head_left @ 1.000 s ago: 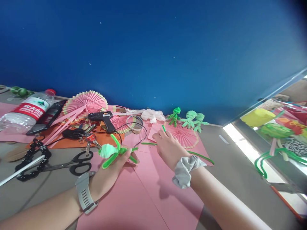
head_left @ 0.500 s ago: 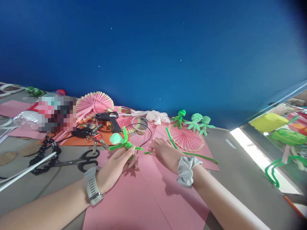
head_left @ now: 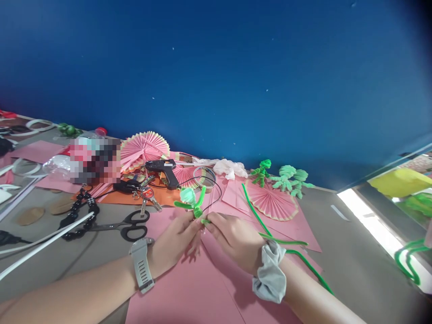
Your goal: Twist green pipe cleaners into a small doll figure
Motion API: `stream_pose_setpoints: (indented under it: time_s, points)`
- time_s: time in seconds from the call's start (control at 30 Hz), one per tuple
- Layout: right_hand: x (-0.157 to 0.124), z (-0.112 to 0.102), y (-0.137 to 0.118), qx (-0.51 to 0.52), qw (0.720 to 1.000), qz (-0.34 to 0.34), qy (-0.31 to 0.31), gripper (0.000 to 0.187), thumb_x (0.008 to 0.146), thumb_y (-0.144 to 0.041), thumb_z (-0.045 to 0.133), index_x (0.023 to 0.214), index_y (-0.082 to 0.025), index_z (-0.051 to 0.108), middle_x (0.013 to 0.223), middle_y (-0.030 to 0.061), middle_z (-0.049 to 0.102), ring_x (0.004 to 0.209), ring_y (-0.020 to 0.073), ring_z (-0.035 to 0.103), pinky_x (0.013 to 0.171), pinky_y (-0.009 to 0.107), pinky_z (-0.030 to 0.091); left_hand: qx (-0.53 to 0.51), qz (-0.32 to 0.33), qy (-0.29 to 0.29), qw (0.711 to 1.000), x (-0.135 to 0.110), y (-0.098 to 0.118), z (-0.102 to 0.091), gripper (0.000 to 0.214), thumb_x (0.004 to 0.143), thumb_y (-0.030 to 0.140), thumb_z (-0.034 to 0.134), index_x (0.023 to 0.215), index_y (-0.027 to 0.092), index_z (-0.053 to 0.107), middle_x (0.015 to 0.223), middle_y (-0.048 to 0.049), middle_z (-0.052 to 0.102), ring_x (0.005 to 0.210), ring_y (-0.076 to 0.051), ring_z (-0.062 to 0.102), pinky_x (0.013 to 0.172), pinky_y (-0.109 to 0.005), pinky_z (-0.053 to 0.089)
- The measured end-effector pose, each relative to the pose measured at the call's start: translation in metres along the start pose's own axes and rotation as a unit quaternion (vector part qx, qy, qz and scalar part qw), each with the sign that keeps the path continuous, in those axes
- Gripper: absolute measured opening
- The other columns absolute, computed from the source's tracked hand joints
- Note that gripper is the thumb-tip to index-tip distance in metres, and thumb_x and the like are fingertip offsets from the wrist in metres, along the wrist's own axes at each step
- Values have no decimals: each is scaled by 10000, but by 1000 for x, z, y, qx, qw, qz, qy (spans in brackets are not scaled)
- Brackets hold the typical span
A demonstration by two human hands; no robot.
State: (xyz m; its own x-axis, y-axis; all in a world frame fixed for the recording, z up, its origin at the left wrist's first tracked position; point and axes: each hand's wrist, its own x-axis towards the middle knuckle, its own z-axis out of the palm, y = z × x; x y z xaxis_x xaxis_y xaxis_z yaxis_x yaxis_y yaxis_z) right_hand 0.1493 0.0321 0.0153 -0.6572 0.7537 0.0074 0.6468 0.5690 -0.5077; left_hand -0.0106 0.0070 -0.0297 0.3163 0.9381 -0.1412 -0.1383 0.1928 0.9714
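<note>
My left hand (head_left: 173, 240) pinches a small green pipe-cleaner figure (head_left: 191, 201) with a pale green tuft on top, held just above the pink paper sheet (head_left: 202, 292). My right hand (head_left: 232, 240) meets it at the figure's base, fingers closed on a long green pipe cleaner (head_left: 259, 222) that trails back over my wrist. A grey watch is on my left wrist, a grey scrunchie on my right.
Black scissors (head_left: 126, 226), keys (head_left: 146, 196), a black glue gun (head_left: 165, 168), pink paper fans (head_left: 272, 200), a bottle (head_left: 81, 153) and black beads (head_left: 79, 213) lie on the left. Finished green figures (head_left: 286, 177) stand by the blue wall. A white rod (head_left: 43, 245) lies at the left.
My right hand picked up the long green pipe cleaner from the pink paper and brought it to the figure. Both hands drew together; the view shifted left.
</note>
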Motion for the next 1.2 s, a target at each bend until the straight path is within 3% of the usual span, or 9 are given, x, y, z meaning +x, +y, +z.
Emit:
stream_pose_setpoints:
  time_s: [0.27, 0.53, 0.73, 0.9, 1.03, 1.13, 1.2]
  points:
    - [-2, 18, -3, 101, 994, 13, 28, 183, 938, -263, 287, 815, -215, 414, 673, -20, 529, 579, 125, 493, 546, 231, 341, 69, 41, 62, 995, -6, 2, -2, 219, 867, 347, 438, 706, 198, 422, 399, 97, 397, 323, -70, 389, 377, -175, 344]
    - [-4, 29, -5, -78, 996, 36, 27, 155, 885, -174, 313, 955, -180, 451, 736, 54, 596, 607, 191, 561, 511, 277, 301, 154, 52, 67, 984, -7, 9, 1, 231, 884, 366, 384, 734, 202, 446, 431, 71, 452, 368, -105, 456, 418, -209, 356]
    - [-2, 34, -3, -65, 996, 54, 33, 172, 862, -163, 333, 968, -160, 468, 725, 69, 611, 579, 203, 565, 492, 289, 305, 192, 33, 45, 980, -8, 7, 2, 282, 910, 376, 299, 745, 213, 460, 502, 54, 449, 458, -115, 437, 484, -229, 359]
    - [-5, 24, -7, -16, 998, 52, 41, 175, 915, -219, 276, 980, -174, 431, 665, 21, 586, 567, 180, 567, 500, 273, 340, 138, 51, 25, 989, -11, 10, 1, 289, 915, 360, 284, 719, 210, 434, 531, 45, 424, 473, -114, 411, 514, -242, 368]
    - [-5, 7, -6, 19, 997, 53, 55, 203, 940, -265, 242, 978, -170, 417, 659, 9, 556, 561, 164, 553, 519, 270, 379, 91, 42, -28, 995, -11, 12, 2, 288, 923, 359, 256, 733, 203, 406, 537, 51, 417, 447, -99, 410, 478, -235, 383]
    - [-1, -4, 1, 19, 999, -5, 48, 184, 928, -215, 287, 978, -169, 458, 819, 54, 576, 708, 172, 567, 628, 290, 440, 46, 16, -55, 997, -9, 11, 4, 278, 922, 349, 273, 718, 198, 385, 533, 57, 423, 436, -86, 424, 461, -229, 392]
    - [1, -9, 7, -7, 997, -60, 39, 205, 890, -122, 330, 1012, -170, 488, 954, 86, 558, 864, 188, 546, 741, 318, 446, 32, 4, -43, 999, -7, 9, 4, 272, 920, 340, 274, 709, 199, 371, 526, 65, 404, 420, -79, 421, 434, -219, 390]
